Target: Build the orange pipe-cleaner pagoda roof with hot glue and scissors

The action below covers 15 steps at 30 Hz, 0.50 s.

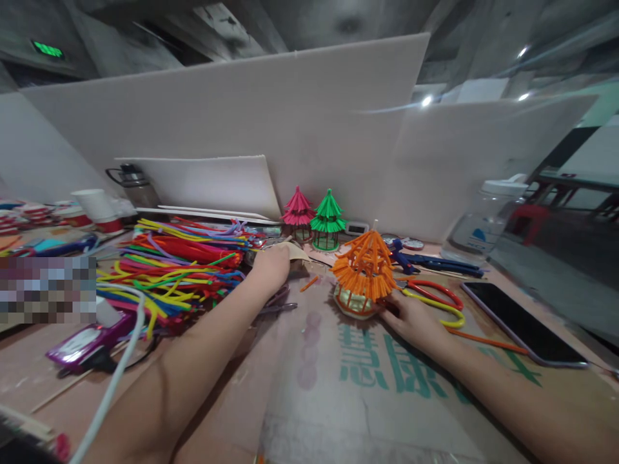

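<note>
My right hand (411,317) grips the lower edge of a small orange pipe-cleaner pavilion (365,270), which has a tiered fringed roof and a pale base. The pavilion stands slightly tilted over a cardboard sheet (319,412) with green printed characters. Further left, my left hand (273,265) reaches forward with its fingers curled beside a beige flat piece (298,252); what lies inside the fingers is hidden. A short orange stick (309,283) rests between the hands. Behind them stand a pink pavilion (298,212) and a green pavilion (329,219).
Many coloured pipe cleaners (178,270) are piled at left, near a purple glue gun (91,341) and its white cable (120,380). On the right are red-yellow handled pliers (438,296), a phone (522,322) and a clear bottle (478,222). White boards (309,129) border the back.
</note>
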Each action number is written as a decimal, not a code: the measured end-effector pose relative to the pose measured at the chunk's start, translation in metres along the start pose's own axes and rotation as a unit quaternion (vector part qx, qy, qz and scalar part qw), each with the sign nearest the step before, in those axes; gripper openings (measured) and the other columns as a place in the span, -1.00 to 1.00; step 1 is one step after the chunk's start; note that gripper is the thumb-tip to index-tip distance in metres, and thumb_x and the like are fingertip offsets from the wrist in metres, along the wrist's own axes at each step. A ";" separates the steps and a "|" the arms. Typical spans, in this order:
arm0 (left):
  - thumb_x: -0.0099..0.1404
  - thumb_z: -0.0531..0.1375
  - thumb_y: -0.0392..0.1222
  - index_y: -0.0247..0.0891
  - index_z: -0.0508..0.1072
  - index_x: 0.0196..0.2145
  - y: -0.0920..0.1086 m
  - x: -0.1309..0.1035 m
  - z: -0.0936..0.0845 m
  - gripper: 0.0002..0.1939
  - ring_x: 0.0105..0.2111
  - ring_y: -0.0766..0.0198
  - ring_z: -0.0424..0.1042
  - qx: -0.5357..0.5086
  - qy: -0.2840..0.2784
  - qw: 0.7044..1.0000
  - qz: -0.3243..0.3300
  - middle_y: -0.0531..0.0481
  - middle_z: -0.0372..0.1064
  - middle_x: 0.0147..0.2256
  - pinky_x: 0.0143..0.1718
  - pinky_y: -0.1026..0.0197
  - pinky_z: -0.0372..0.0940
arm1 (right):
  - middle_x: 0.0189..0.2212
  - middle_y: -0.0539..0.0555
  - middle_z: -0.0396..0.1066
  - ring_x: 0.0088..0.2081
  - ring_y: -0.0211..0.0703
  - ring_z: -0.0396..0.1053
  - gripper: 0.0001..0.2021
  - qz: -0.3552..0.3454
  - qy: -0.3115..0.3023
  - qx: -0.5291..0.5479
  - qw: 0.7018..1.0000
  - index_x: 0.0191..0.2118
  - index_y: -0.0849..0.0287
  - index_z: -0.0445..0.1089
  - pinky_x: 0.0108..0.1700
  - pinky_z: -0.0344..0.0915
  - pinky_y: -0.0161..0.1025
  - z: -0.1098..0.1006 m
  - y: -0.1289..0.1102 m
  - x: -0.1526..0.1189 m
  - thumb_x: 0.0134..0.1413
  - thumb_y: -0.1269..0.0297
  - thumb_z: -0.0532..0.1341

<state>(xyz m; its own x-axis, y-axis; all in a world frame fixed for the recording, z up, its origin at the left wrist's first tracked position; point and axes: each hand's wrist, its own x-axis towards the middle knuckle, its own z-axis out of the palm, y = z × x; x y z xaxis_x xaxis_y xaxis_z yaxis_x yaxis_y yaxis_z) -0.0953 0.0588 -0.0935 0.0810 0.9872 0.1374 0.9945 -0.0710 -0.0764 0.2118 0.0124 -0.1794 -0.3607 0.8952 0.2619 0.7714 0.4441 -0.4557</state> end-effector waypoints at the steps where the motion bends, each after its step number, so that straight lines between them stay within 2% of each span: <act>1: 0.29 0.07 -0.33 -0.34 0.38 0.09 -0.004 0.003 -0.001 -0.58 -0.06 -0.08 0.48 -0.007 -0.017 1.000 0.004 -0.40 0.46 0.00 -0.09 0.07 0.29 | -0.19 0.16 0.59 -0.15 0.08 0.53 -0.76 0.002 -0.001 0.002 1.000 -0.14 0.15 0.45 -0.18 0.37 -0.14 0.000 -0.001 0.000 0.22 0.22 0.08; 4: 0.23 0.16 -0.23 -0.23 0.39 0.11 -0.016 0.009 -0.009 -0.54 -0.15 -0.02 0.53 -0.029 -0.068 0.997 0.022 -0.27 0.52 -0.04 -0.21 0.15 0.33 | -0.21 0.16 0.59 -0.18 0.06 0.54 -0.77 0.004 -0.002 -0.002 1.000 -0.14 0.15 0.46 -0.21 0.37 -0.16 -0.001 -0.002 0.001 0.22 0.25 0.09; 8: 0.14 0.27 0.02 -0.23 0.45 0.03 -0.025 0.011 -0.018 -0.48 -0.15 0.03 0.53 -0.058 -0.113 0.989 0.070 -0.16 0.54 -0.05 -0.25 0.21 0.35 | -0.26 0.17 0.59 -0.22 0.07 0.53 -0.80 0.001 0.007 -0.011 1.000 -0.18 0.17 0.46 -0.23 0.35 -0.16 -0.001 -0.004 0.001 0.20 0.27 0.12; 12: 0.11 0.29 0.10 -0.25 0.45 0.06 -0.021 0.009 -0.023 -0.39 -0.03 -0.04 0.47 -0.071 -0.079 0.990 0.093 -0.20 0.48 0.03 -0.11 0.16 0.33 | -0.27 0.16 0.58 -0.23 0.06 0.53 -0.82 0.001 0.013 -0.012 1.000 -0.20 0.16 0.47 -0.26 0.34 -0.18 -0.002 -0.005 0.000 0.20 0.28 0.13; 15: 0.25 0.17 0.11 -0.27 0.44 0.10 -0.007 0.004 -0.032 -0.44 0.06 -0.06 0.41 -0.085 -0.022 0.992 0.085 -0.23 0.43 0.09 0.00 0.12 0.26 | -0.26 0.15 0.58 -0.23 0.03 0.53 -0.82 0.003 0.016 -0.009 1.000 -0.19 0.16 0.48 -0.24 0.35 -0.19 -0.003 -0.004 0.000 0.20 0.29 0.14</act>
<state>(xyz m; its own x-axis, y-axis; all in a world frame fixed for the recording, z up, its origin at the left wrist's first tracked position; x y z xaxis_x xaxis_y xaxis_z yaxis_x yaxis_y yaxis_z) -0.1002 0.0585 -0.0609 0.2494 0.9639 0.0928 0.9637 -0.2565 0.0743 0.2104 0.0110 -0.1751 -0.3393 0.8960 0.2865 0.7829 0.4378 -0.4420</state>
